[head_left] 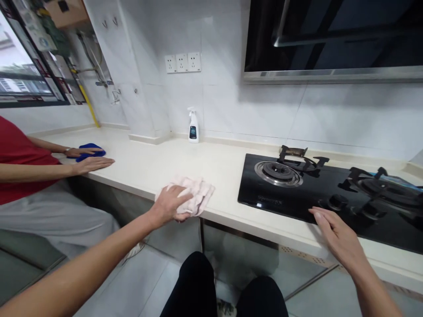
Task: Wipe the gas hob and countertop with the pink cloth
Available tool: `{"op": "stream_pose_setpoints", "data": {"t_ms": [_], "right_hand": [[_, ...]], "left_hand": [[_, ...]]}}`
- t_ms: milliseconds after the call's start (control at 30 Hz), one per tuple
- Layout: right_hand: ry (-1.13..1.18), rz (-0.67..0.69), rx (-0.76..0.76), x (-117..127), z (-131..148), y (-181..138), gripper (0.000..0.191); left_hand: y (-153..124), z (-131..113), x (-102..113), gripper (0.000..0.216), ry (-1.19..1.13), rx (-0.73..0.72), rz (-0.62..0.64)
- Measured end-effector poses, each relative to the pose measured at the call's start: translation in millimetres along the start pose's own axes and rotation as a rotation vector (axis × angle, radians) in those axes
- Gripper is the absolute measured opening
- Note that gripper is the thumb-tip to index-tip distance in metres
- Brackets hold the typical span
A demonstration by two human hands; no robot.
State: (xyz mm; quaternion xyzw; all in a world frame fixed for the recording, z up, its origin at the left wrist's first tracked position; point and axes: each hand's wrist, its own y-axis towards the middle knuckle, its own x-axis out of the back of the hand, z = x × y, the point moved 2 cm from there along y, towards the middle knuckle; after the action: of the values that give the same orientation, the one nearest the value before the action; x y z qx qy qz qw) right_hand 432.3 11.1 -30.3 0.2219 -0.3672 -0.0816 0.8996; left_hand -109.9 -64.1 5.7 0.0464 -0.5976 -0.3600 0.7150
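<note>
Our hands are well apart, our left hand (170,204) pressing a pink cloth (198,196) palm-down on the counter (148,160), our open right hand (340,233) spread at the black stove (261,202)

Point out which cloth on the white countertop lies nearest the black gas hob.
The crumpled pale pink cloth, under the wearer's left hand; the blue cloth lies farther away, under a co-worker's hand.

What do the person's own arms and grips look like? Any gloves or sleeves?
The left arm and right arm are bare, with no sleeves. The left grip and right grip are bare hands: no gloves, watch, rings or cables show. The only clothing of theirs in view is black trousers.
</note>
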Motion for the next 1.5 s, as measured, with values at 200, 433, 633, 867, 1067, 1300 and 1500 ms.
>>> {"op": "stream_pose_setpoints", "data": {"t_ms": [200, 433, 633, 867, 1067, 1300, 1500], "right_hand": [[0.060, -0.017, 0.065, -3.4, 20.5, -0.6, 0.053], [0.227, -0.182, 0.051, 3.6, 34.3, -6.3, 0.047], [0.272, -0.134, 0.239, -9.8, 84.9, -38.9, 0.038], [-0.091, 0.117, 0.392, -36.8, 85.9, -54.1, 0.067], [-0.443, 0.136, 0.411, -56.1, 115.7, -46.1, 0.071], [-0.322, -0.037, 0.544, -44.5, 92.0, -46.0, 0.034], [-0.389, -0.223, 0.386, 35.2, -9.0, -54.2, 0.041]], "left_hand": [[12.5, -50.1, 0.5, 0.041, 0.159, 0.041, -0.164], [98.0, -197.9, -10.0, 0.045, -0.072, -0.051, -0.152], [168.8, -304.1, -15.4, 0.046, -0.277, -0.114, 0.075], [133.7, -247.6, 5.3, 0.084, -0.512, -0.348, 0.003], [98.4, -135.7, -8.2, 0.047, -0.423, -0.198, -0.245], [93.8, -125.4, -28.1, 0.032, -0.216, -0.233, -0.292], [74.8, -140.7, -32.6, 0.038, -0.103, -0.130, -0.356]]}}
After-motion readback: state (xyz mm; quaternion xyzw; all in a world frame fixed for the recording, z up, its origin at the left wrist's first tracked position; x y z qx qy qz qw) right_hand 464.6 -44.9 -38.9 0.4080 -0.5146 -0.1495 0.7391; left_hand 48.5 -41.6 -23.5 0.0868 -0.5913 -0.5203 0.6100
